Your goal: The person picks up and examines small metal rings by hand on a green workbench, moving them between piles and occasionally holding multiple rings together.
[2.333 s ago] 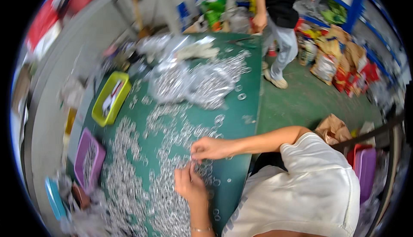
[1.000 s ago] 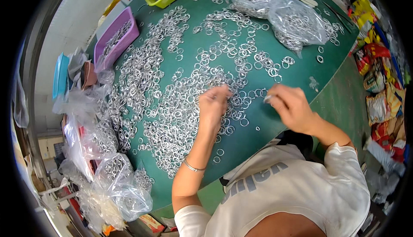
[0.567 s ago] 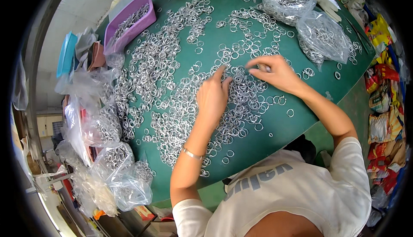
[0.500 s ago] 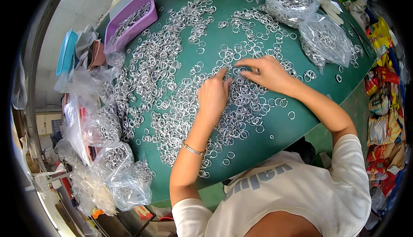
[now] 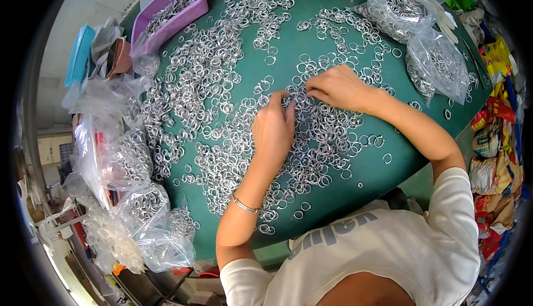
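Observation:
Loose silver metal rings lie in a wide heap on the green tabletop. Over the middle of the heap is my left hand, its index finger and thumb apart, with rings just beyond the fingertips. My right hand bends in from the right, thumb and fingers closed together low over the rings. Whatever is between those fingertips is too small to make out. The two hands face each other, a short gap between them. A second pile of smaller-looking rings spreads to the left of my left hand.
A purple basket of small metal parts stands at the far left. Clear bags of rings sit at the far right; more plastic bags line the left edge. A blue basket is beyond them. Colourful packages are stacked off the table's right side.
The view has shifted slightly. My right hand's thumb and index finger, apart before, have come together, and the hand has drawn a little away from my left hand.

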`<state>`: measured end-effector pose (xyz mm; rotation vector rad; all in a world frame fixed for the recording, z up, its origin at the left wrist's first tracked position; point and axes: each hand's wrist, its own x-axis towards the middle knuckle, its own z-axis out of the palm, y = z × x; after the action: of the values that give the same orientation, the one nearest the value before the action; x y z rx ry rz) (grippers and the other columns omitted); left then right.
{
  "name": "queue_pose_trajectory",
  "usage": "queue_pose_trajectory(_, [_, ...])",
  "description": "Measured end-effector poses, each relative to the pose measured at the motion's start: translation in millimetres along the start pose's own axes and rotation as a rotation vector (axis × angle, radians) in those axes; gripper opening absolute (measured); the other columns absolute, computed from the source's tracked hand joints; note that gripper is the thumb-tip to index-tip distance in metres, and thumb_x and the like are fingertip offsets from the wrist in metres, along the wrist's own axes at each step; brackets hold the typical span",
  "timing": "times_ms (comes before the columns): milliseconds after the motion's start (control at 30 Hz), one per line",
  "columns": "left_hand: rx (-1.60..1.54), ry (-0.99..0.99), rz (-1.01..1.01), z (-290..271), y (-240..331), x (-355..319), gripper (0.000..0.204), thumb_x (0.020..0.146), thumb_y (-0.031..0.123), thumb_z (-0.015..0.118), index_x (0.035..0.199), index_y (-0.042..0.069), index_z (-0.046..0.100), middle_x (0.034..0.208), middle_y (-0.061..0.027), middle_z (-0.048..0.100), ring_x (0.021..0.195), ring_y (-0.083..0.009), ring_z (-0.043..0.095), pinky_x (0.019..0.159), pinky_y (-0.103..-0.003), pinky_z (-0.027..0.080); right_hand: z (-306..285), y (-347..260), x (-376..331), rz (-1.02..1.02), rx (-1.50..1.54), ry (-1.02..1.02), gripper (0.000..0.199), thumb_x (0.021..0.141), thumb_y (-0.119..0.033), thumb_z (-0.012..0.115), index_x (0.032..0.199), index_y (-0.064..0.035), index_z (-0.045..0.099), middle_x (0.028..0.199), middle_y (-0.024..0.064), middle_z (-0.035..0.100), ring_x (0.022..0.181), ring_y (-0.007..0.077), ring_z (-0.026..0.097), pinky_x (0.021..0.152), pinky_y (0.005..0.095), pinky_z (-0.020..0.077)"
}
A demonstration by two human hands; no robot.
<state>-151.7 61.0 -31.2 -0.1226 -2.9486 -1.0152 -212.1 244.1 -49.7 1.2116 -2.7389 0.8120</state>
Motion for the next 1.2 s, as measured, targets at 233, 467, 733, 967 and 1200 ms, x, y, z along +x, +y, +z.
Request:
queue_pose_trajectory(233, [0.058,0.041,0.212,10,-9,1,0.025,0.079,0.016,0.065,0.100,0.005,0.062,0.062,-0.0126,0.058,0.051,-0.0264,0.055,0.050,-0.036,0.042,-10,-6,3,0.084,-0.011,-0.071,0.016,0.079,-0.021,0.063,0.091,-0.0116,0.060,0.058,0.0095,0.058,0.058,0.0289,0.058,0.052,0.0395,0.0434])
queue_pose_trajectory(467, [0.069,-0.020,0.139,4,-18,-13,0.021,0.079,0.014,0.063,0.098,0.005,0.063,0.062,-0.0135,0.059,0.052,-0.0277,0.056,0.051,-0.037,0.043,-13,6,-3,0.279,0.371,0.046,0.013,0.083,-0.016,0.058,0.090,-0.0055,0.058,0.058,0.0061,0.056,0.054,0.0167,0.054,0.050,0.0321,0.0404])
queue_pose_trajectory(733, [-0.021,-0.020,0.200,18,6,5,0.026,0.077,0.011,0.063,0.103,0.006,0.062,0.068,-0.0157,0.060,0.059,-0.0314,0.058,0.054,-0.039,0.045,-26,6,-19,0.624,1.115,0.189,0.017,0.089,-0.015,0.043,0.084,-0.0013,0.052,0.057,-0.0019,0.041,0.045,0.0040,0.031,0.040,0.0217,0.0244])
queue_pose_trajectory(967, [0.084,-0.073,0.209,30,11,24,0.026,0.074,0.013,0.066,0.099,0.007,0.063,0.076,-0.0164,0.063,0.070,-0.0350,0.060,0.061,-0.041,0.048,-42,7,-28,0.790,1.409,0.198,0.018,0.093,-0.018,0.042,0.086,-0.0046,0.051,0.059,-0.0040,0.039,0.044,0.0018,0.026,0.037,0.0180,0.0203])
queue_pose_trajectory(1200, [-0.353,-0.036,0.205,21,47,5,0.029,0.070,0.014,0.075,0.093,0.002,0.062,0.050,0.0021,0.036,0.047,-0.0058,0.031,0.043,-0.023,0.029,-42,-20,-36,0.776,1.523,0.121,0.018,0.094,-0.020,0.044,0.090,-0.0035,0.051,0.065,-0.0021,0.044,0.044,0.0017,0.029,0.038,0.0179,0.0213])
